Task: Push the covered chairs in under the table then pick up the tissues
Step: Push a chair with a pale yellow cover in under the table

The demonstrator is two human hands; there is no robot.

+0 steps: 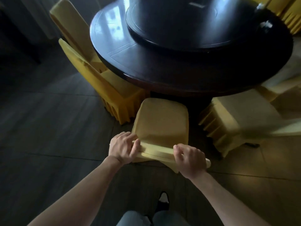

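Middle chair [161, 118] before the table [117, 62]; other chairs left [104, 88] and right [241, 115]; turntable [187, 26] on the table

The room was dim, the floor [48, 128] nearly black toward the left edge and corners. Cool daylight came from beyond the far side and lay as pale window glare on the dark table [114, 35]. A warmer patch glowed on the floor at lower right. The chair [241, 115] on the right was smeared with motion blur; the tissues [265, 24] were blurred white blobs. Wide-angle distortion bent the table and chairs near the edges.
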